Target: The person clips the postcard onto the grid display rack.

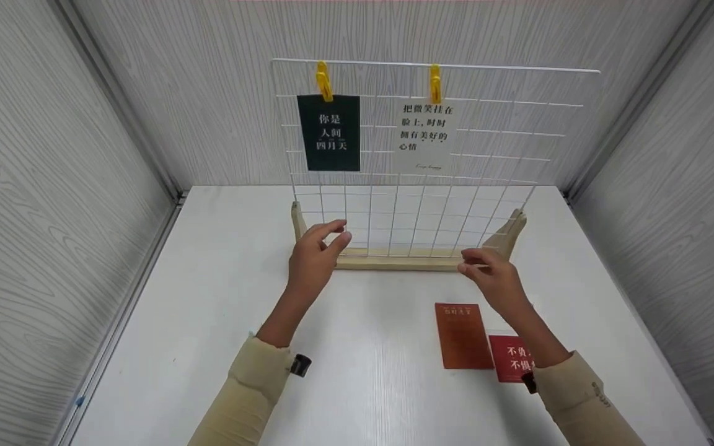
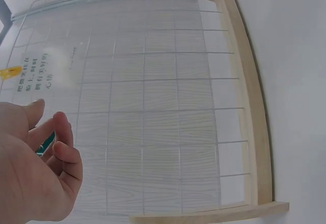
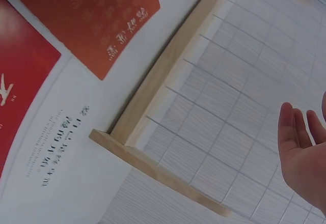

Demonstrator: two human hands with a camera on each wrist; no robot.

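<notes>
A white wire grid stands in a wooden base. Near its top, one yellow clip carries a dark green card, and another yellow clip carries a white card. My left hand is held in front of the grid's lower left, thumb and fingers apart with nothing between them. Toward the lower right of the grid, my right hand has loosely bent fingers and also holds nothing; the right wrist view shows its fingers relaxed before the wires.
An orange-brown card lies on the white table in front of the base. Beside it is a red card, partly covered by my right forearm. The right wrist view shows a white card with dark print there too. Grey wood-grain panels surround the table.
</notes>
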